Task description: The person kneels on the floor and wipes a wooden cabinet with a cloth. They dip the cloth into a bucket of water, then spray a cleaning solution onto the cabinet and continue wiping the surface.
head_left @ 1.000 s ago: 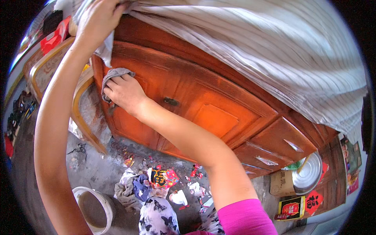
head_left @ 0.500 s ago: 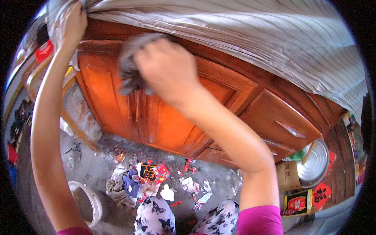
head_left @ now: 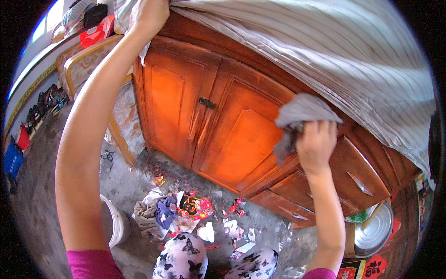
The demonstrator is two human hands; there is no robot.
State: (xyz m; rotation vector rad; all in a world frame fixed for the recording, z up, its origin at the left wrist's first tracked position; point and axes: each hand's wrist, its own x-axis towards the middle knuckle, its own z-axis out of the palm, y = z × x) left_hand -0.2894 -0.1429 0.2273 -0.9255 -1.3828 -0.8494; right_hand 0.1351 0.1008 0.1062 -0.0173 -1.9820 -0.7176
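A reddish-brown wooden cabinet (head_left: 241, 142) stands before me, with two panelled doors, a small dark latch (head_left: 207, 102) between them and drawers at its right. Over its top hangs a pale striped cloth (head_left: 320, 46). At the cloth's left end my left hand (head_left: 151, 19) is raised, closed round a gathered fold of it. My right hand (head_left: 317, 145) grips a bunched grey rag (head_left: 309, 109) at the cabinet front, between the right door and the drawers. The rag is slightly blurred, and the palm side of the hand is hidden.
Torn paper scraps (head_left: 233, 228) and a heap of old cloths (head_left: 151, 218) litter the floor near my knees. A white bucket (head_left: 118, 222) stands left, below a wood-framed chair (head_left: 69, 76). At right are a round metal lid (head_left: 374, 228) and red paper (head_left: 374, 266).
My right hand has carried the grey rag rightward and down, from the door tops toward the drawers, uncovering the latch. The view has shifted left; my left hand still grips the striped cloth.
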